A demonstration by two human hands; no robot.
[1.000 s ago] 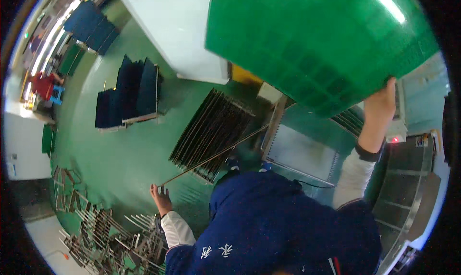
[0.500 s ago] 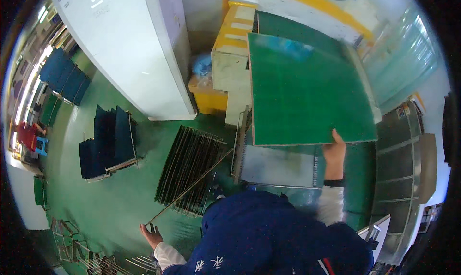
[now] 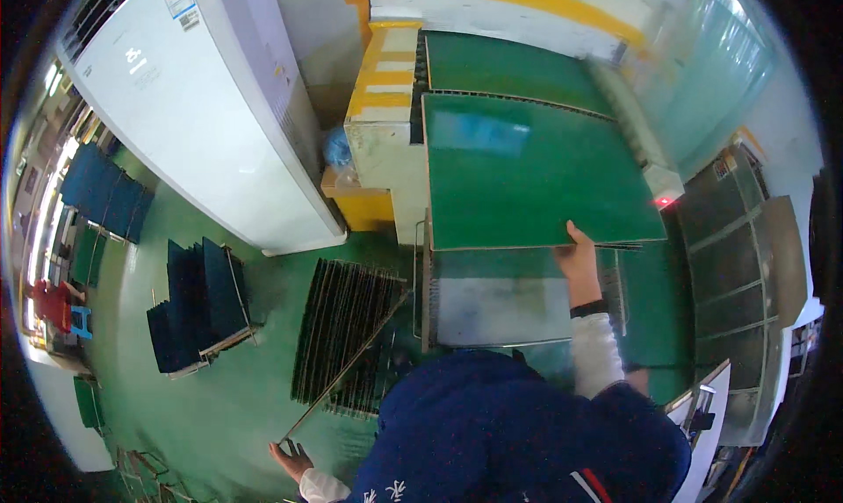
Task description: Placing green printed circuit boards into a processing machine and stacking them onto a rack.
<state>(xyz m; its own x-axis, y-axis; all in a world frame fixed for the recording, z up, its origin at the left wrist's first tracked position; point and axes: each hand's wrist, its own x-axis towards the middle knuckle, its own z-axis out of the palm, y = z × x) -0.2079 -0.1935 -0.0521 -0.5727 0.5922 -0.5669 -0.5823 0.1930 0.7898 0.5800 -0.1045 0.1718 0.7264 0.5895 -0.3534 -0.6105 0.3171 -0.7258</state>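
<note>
A large flat green board extends from my right hand toward a machine's green bed. My right hand grips its near edge, thumb on top and fingers hidden underneath. At lower left my left hand has its fingers at the end of a thin board, seen almost edge-on as a slanting line. That board's far end reaches the metal-framed rack below the green board. Beneath the slanting board stands a slotted rack of dark upright panels.
The machine's green bed lies beyond the board, with a red light at its right. A white cabinet stands left of it. Farther left is a rack of dark blue panels. A grey framed panel borders the right side.
The green board in my right hand has come down closer to the machine bed. A red light now shows beside it. My left hand still has the thin board. The whole view has shifted slightly.
</note>
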